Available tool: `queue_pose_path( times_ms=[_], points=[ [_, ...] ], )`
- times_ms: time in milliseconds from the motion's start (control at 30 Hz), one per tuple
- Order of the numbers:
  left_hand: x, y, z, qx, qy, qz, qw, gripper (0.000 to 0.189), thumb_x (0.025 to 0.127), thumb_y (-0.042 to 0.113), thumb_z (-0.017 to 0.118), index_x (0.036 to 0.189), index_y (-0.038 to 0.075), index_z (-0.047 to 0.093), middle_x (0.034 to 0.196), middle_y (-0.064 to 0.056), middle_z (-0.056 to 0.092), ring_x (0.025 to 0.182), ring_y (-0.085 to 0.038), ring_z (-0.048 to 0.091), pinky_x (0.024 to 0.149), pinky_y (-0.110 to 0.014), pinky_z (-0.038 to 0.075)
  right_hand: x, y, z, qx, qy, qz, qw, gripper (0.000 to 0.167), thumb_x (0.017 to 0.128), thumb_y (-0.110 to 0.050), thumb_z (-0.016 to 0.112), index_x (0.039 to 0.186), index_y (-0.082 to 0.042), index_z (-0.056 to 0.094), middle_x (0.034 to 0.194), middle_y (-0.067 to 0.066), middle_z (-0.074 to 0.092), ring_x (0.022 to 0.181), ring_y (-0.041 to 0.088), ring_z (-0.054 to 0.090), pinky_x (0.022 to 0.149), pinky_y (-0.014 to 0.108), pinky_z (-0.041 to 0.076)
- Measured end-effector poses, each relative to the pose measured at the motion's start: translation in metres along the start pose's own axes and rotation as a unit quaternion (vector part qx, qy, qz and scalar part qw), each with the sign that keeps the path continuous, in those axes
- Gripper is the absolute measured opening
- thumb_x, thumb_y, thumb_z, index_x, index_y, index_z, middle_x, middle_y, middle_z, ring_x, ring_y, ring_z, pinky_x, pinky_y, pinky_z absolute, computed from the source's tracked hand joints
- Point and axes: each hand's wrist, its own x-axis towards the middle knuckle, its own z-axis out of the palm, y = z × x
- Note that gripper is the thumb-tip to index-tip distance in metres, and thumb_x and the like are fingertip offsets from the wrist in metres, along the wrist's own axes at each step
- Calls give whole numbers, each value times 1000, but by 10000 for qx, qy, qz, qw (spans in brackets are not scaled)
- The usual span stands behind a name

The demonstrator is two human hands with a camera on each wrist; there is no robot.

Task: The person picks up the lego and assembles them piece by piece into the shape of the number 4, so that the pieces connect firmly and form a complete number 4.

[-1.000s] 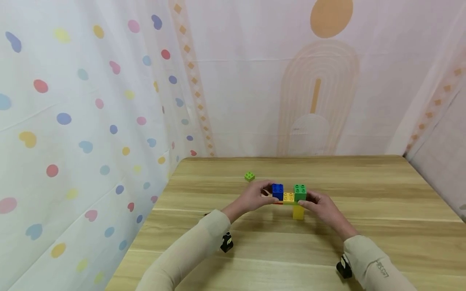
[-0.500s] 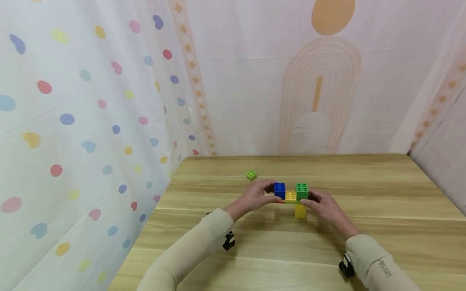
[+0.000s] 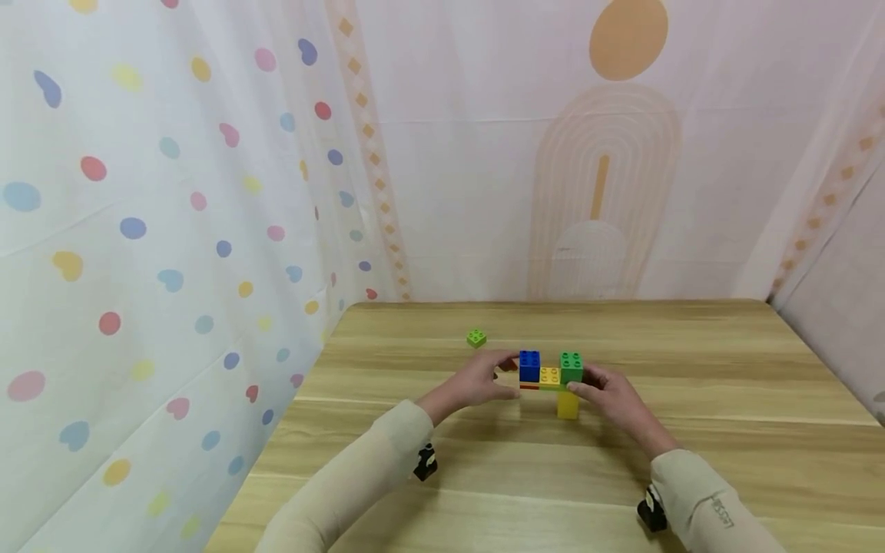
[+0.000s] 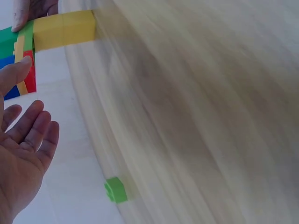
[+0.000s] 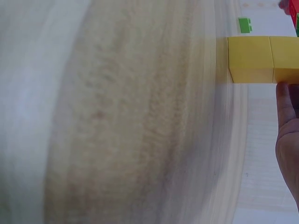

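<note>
A small toy building-brick structure stands on a yellow brick pillar [image 3: 568, 405]. Across the pillar lies a thin layer with a red plate [image 3: 528, 386] at its left end, topped by a yellow plate [image 3: 549, 375]. A blue brick [image 3: 529, 367] sits at the left end and a green brick [image 3: 571, 368] at the right. My right hand [image 3: 611, 393] grips the structure by the green brick's end. To the left, my left hand [image 3: 482, 382] is spread, thumb and fingers apart beside the blue brick. In the right wrist view the pillar shows two yellow bricks [image 5: 251, 59].
A light green brick [image 3: 476, 339] lies on the wooden table [image 3: 705, 361] behind my left hand. The table's far edge meets a patterned curtain [image 3: 477, 192], and a dotted curtain [image 3: 187, 322] hangs along the left. A black device [image 3: 651, 509] is worn at each wrist.
My left hand has let go of the blue brick's end, opened its fingers and drawn slightly left. My right hand keeps its grip, and the structure stays in place.
</note>
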Motion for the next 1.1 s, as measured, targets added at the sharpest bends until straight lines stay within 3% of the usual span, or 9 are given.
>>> queue_pose_path(
  times_ms=[233,533,800,1100],
  points=[
    [-18,-16,-17,-325,23,-80,9994,59,92,16,72,144,3,49,129,-17,60,120,-29,55,97,-45,47,-2,-2,1,-4,13,25,10000,48,98,-28,65,135,1,57,116,15,66,99,20,60,84,33,51],
    [-43,-45,-53,-656,829,-259,9941,47,94,17,71,137,3,57,123,-16,63,116,-37,56,92,-43,50,-2,-4,1,39,-33,-55,10000,48,98,-27,64,135,3,57,117,15,66,99,18,59,83,31,51],
    [-88,-87,-70,-486,895,-941,9903,49,96,24,68,139,2,55,129,-16,61,117,-28,56,95,-46,47,0,-3,2,77,-25,35,10000,48,97,-29,66,135,1,58,116,14,66,100,22,59,84,31,51],
    [-136,-124,-67,-472,1084,-1463,9822,56,90,29,76,135,2,59,121,-11,65,108,-26,59,91,-46,48,-1,-4,0,54,-14,148,9999,50,98,-30,65,136,1,57,118,14,66,102,22,59,86,33,50]
  ],
)
